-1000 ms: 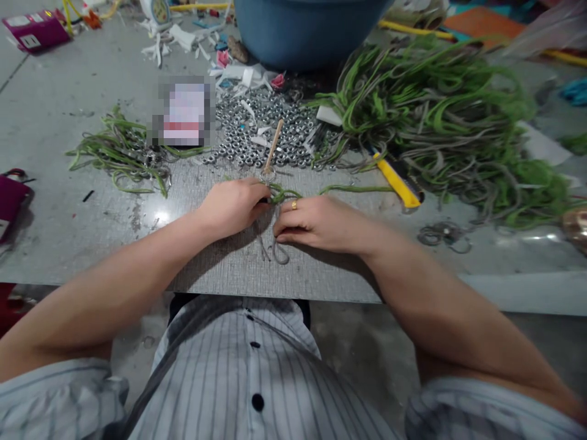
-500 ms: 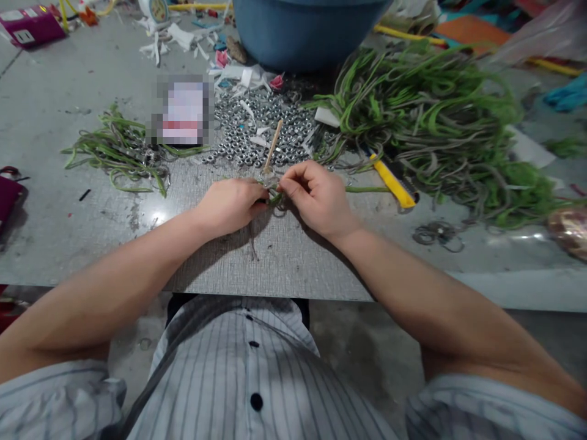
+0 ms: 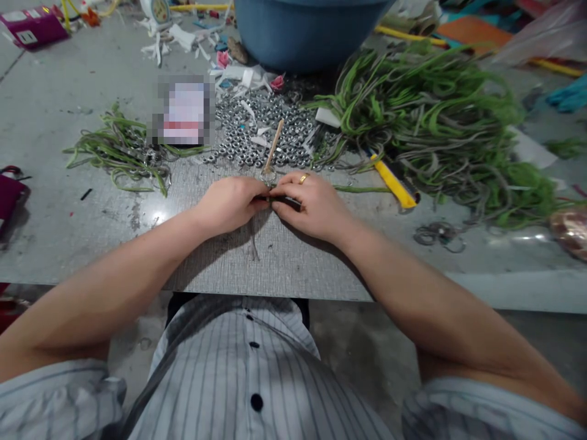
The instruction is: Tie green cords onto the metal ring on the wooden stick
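Note:
My left hand (image 3: 232, 203) and my right hand (image 3: 317, 206) meet over the near part of the table, fingertips almost touching. Both are closed in a pinch on a thin green and grey cord, mostly hidden by the fingers. A grey cord end (image 3: 254, 241) trails toward me below the left fingers. On the right a green cord (image 3: 364, 189) runs along the table from behind my right hand to a yellow-handled cutter (image 3: 393, 181). Just beyond the fingertips is a clear or metal ring (image 3: 268, 176), beside the foot of a wooden stick (image 3: 274, 145).
Many small metal rings (image 3: 243, 137) are spread beyond my hands. A large tangle of green and grey cords (image 3: 426, 116) lies right, a smaller cord bunch (image 3: 121, 150) left. A blue tub (image 3: 312, 33) stands at the back. Loose rings (image 3: 440, 235) lie near the right front.
My right hand has turned and lowered its fingers, closing in against the left fingertips; a gold finger ring now shows. My left hand has barely moved.

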The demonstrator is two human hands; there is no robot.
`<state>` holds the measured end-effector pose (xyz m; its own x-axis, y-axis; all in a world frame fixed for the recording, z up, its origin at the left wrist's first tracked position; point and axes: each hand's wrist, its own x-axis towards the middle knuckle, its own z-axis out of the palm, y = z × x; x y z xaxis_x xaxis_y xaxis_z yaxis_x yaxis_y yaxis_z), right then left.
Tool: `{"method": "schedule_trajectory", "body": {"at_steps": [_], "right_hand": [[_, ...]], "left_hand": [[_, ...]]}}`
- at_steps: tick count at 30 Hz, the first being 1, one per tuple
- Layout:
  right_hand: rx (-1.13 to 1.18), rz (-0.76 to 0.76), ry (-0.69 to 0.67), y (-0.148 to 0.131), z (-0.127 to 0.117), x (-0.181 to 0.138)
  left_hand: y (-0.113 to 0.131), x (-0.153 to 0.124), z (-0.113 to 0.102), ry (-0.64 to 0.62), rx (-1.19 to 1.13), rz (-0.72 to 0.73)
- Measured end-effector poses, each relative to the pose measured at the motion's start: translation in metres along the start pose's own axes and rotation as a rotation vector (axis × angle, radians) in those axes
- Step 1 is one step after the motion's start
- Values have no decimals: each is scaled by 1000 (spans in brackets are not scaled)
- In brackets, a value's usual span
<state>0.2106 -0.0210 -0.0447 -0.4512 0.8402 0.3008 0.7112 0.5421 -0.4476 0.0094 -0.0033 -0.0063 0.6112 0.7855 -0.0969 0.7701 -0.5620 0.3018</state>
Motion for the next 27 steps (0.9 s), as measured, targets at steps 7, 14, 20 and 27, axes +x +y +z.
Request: {"method": "schedule_trajectory", "body": {"at_steps": [7, 14, 20, 27], "right_hand": [[-2, -30, 11, 5, 3, 3], [24, -13, 8, 3, 5, 5], [9, 12, 23, 0, 4, 4], [108, 104, 47, 12, 5, 3]], "left_hand": [[-1, 1, 2, 28, -29, -5], [0, 1, 4, 37, 11, -9], [1, 1, 3, 15, 16, -17], [0, 1, 2, 9, 19, 0]]}}
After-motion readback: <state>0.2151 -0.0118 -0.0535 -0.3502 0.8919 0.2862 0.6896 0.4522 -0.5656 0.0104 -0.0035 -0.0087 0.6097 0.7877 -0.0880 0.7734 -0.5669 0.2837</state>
